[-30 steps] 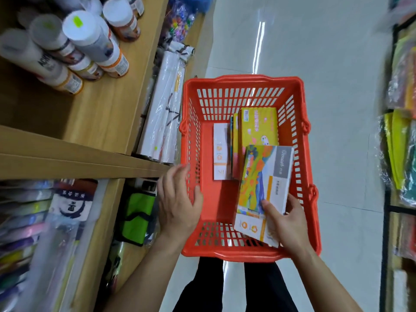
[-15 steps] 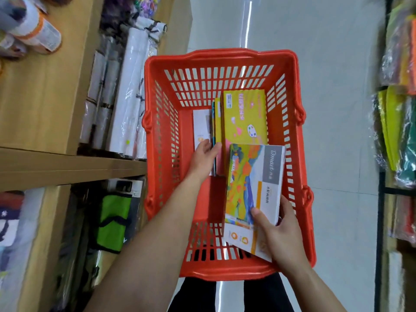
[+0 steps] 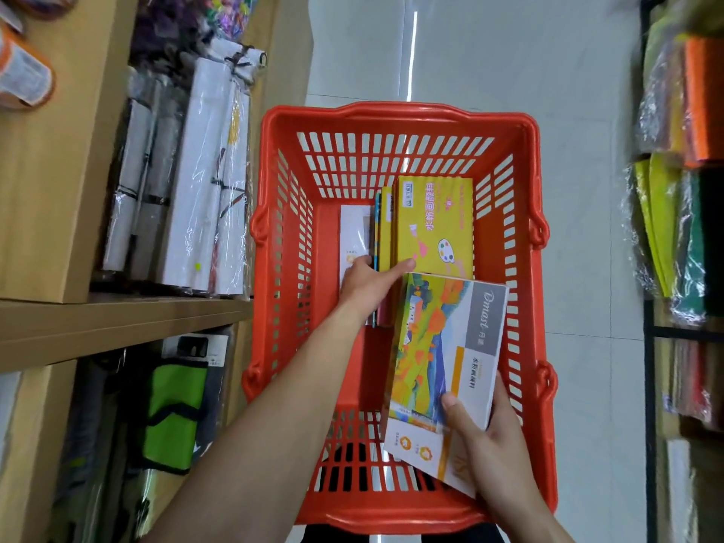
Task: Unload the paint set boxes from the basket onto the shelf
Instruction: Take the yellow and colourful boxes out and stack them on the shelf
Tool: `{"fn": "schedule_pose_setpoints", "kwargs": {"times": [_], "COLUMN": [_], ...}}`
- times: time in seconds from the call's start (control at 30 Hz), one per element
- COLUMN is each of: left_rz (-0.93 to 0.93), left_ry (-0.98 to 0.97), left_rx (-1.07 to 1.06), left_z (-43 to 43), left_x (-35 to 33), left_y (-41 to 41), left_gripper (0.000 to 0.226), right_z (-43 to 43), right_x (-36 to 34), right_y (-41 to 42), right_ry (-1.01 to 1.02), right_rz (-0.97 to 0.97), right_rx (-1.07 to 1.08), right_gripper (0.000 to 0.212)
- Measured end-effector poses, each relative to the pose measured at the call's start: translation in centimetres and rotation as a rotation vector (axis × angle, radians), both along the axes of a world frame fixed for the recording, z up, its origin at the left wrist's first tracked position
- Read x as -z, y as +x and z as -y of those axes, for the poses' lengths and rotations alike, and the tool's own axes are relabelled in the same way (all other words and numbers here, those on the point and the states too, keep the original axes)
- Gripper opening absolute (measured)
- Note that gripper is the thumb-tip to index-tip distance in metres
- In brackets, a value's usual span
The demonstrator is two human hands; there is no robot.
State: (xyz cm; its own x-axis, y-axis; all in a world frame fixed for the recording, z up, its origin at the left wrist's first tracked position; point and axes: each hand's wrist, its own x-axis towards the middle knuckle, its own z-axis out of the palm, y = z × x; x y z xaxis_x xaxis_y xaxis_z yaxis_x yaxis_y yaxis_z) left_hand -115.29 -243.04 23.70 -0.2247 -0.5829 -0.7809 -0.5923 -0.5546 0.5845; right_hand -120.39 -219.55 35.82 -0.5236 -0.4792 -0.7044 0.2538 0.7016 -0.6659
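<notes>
The left hand (image 3: 368, 278), off the rim a second earlier, had reached into the basket (image 3: 395, 115) and apparently closed around the upright boxes (image 3: 386, 229); the right hand (image 3: 485, 436) still gripped the painted box (image 3: 442, 346), nothing shelved yet.

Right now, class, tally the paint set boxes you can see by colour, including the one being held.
Yellow boxes in the basket: 2
White box in the basket: 1
Blue-edged box in the basket: 1
Painted-cover box in the right hand: 1
Total: 5 visible; any hidden underneath cannot be counted.
</notes>
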Motion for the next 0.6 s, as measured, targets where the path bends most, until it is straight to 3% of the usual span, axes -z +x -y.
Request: {"fn": "schedule_pose_setpoints", "kwargs": {"times": [0.23, 0.4, 0.6], "left_rz": [-0.077, -0.171, -0.115], "left_ry": [0.009, 0.095, 0.073], "left_rx": [-0.106, -0.16, -0.051], "left_z": [-0.5, -1.0, -0.5], "left_x": [0.4, 0.8, -0.2], "left_y": [-0.2, -0.1, -0.7], "left_gripper": [0.111, 0.103, 0.107], "right_z": [0.3, -0.3, -1.7], "right_x": [-0.8, -3.0, -3.4], "right_y": [0.0, 0.4, 1.1], "right_ry": [0.016, 0.019, -0.016], "right_rz": [0.022, -0.112, -0.225], "right_rx": [0.029, 0.088, 0.165], "right_gripper": [0.054, 0.071, 0.065]}}
